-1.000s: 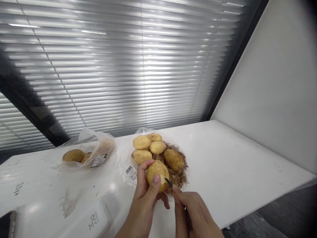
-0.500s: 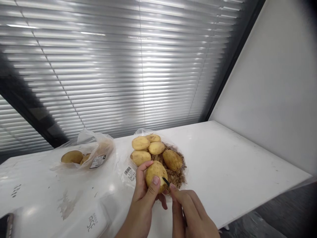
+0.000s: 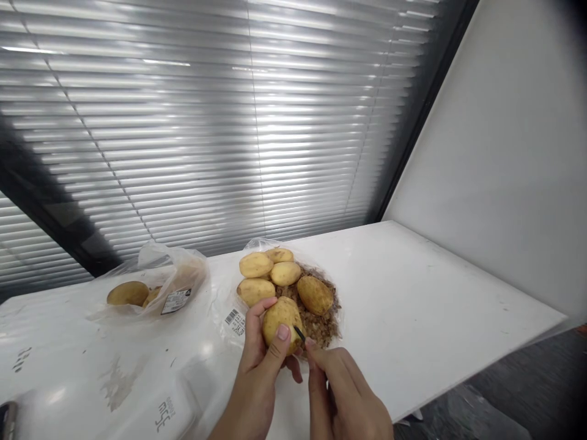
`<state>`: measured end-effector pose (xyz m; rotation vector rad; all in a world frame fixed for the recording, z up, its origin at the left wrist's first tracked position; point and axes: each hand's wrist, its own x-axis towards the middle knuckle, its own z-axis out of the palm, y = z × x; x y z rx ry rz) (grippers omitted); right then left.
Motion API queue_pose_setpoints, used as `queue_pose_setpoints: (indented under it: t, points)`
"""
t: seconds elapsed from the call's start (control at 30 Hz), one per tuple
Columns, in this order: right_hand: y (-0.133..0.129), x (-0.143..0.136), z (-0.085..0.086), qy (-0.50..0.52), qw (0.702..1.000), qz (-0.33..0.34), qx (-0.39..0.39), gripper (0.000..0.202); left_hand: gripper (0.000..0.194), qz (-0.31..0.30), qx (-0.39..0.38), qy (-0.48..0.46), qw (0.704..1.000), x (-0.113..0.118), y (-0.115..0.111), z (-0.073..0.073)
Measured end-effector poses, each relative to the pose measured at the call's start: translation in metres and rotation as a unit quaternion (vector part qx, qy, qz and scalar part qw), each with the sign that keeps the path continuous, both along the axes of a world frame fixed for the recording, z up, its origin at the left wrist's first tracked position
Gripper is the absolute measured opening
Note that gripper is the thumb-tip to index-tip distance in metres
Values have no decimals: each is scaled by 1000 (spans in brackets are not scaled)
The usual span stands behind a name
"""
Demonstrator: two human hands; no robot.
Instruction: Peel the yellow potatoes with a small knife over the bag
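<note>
A potato (image 3: pixel 283 319) rests in my left hand (image 3: pixel 263 360), with the thumb across its front and the fingers curled around its far side. My right hand (image 3: pixel 343 385) is closed around a small knife-like tool with a narrow dark blade (image 3: pixel 299 333); its handle is mostly hidden by the fingers. The blade's tip touches the right side of the potato, beside a pale patch and my left thumb. Just beyond, several pale yellow potatoes (image 3: pixel 255 264) and one browner potato (image 3: pixel 315 295) lie on a clear plastic bag (image 3: pixel 223 330) among brown peelings (image 3: pixel 326 327).
At left on the white table (image 3: pixel 413 305) lies another plastic bag (image 3: pixel 190 275) with potatoes (image 3: pixel 128 294) inside. A white power bank (image 3: pixel 177 406) sits near the front, and a phone (image 3: pixel 8 420) shows at the left edge. Blinds (image 3: pixel 206 153) stand behind; a wall rises at right.
The whole view has shifted slightly, so everything appears a little further left. My hands keep the same hold, and the blade still touches the potato at about the same spot.
</note>
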<state>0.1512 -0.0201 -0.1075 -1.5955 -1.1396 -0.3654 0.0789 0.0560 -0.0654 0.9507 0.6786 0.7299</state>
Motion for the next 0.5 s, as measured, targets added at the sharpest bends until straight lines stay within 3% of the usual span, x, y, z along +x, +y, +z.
queue_pose_setpoints:
  t: [0.23,0.5]
  points:
    - [-1,-3,-2,24,1000,-11,-5,24,46,5,-5,12,1000,0,-5,9]
    - [0,-6,-2,14,1000,-20,-8,24,52,-6,-5,16,1000,-1,1,-2]
